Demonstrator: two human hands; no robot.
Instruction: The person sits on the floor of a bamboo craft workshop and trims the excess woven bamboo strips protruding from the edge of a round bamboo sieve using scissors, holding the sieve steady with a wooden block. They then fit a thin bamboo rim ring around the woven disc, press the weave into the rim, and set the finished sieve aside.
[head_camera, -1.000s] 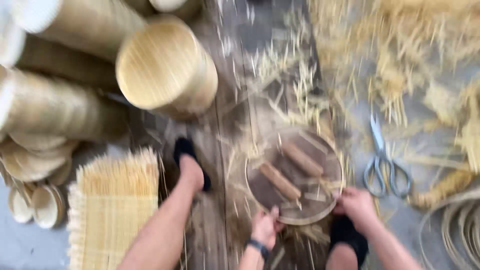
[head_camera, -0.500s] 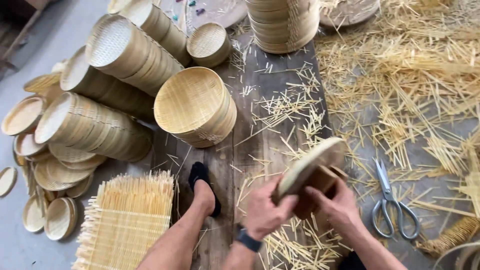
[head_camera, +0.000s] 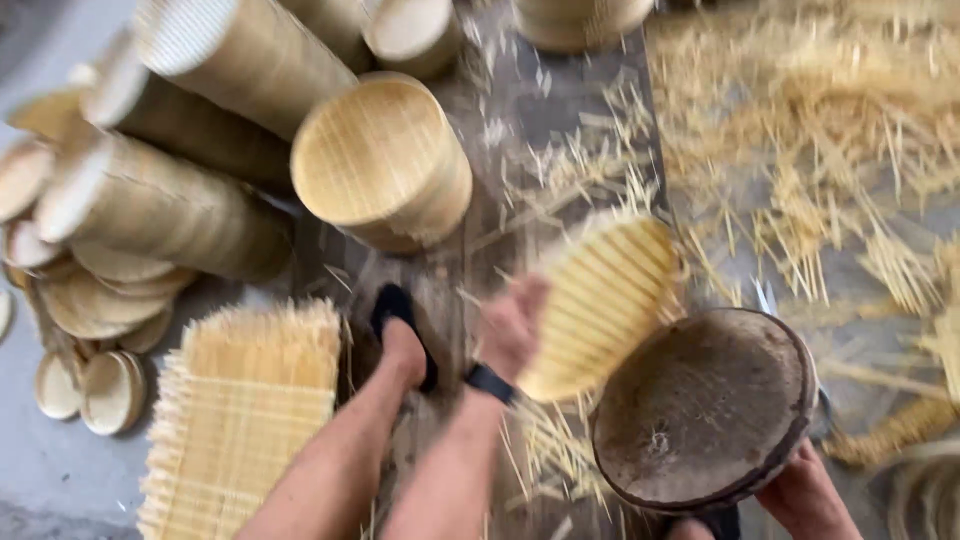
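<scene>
My left hand (head_camera: 512, 325) holds a round woven bamboo disc (head_camera: 603, 300) by its left edge, lifted off the floor and blurred by motion. A dark watch sits on that wrist. My right hand (head_camera: 808, 492) grips the lower right rim of a round dark wooden mould (head_camera: 700, 405), tilted so its flat worn face shows. The disc and the mould are apart, the disc up and to the left of the mould.
Stacks of round bamboo trays (head_camera: 385, 160) lie on their sides at upper left. A pile of square woven mats (head_camera: 250, 410) sits at lower left beside my leg and black shoe (head_camera: 400, 330). Loose bamboo strips (head_camera: 830, 150) cover the right.
The mould was flat on the floor, then lifted with both hands. Now the woven disc has come off it into my left hand, and my right hand alone holds the mould.
</scene>
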